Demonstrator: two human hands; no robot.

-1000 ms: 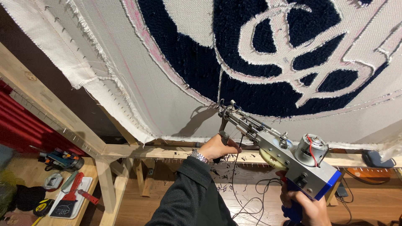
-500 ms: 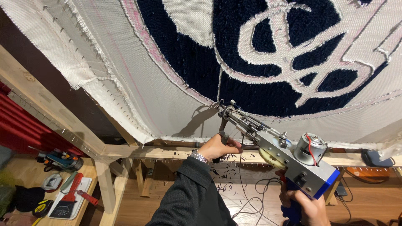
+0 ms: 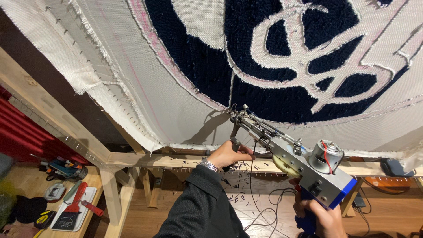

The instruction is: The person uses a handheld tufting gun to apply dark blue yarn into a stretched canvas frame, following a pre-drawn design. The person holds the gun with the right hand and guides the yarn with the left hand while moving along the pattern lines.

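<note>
As tools lie on a tray [image 3: 72,211] beside the wooden frame [image 3: 53,121], the left hand [image 3: 229,154] curls its fingers around the front grip of a tufting gun [image 3: 293,158], its needle tip touching the stretched cloth [image 3: 176,97] below navy pile, while the right hand [image 3: 324,218] wraps the blue rear handle.

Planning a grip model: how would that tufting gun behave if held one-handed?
Probably nose-heavy: the tufting gun has a long metal body, motor and gear ahead of the blue grip. Both hands support it, left hand at the front handle and right hand below. Rigid, not floppy; its trailing cord may tug.
</note>
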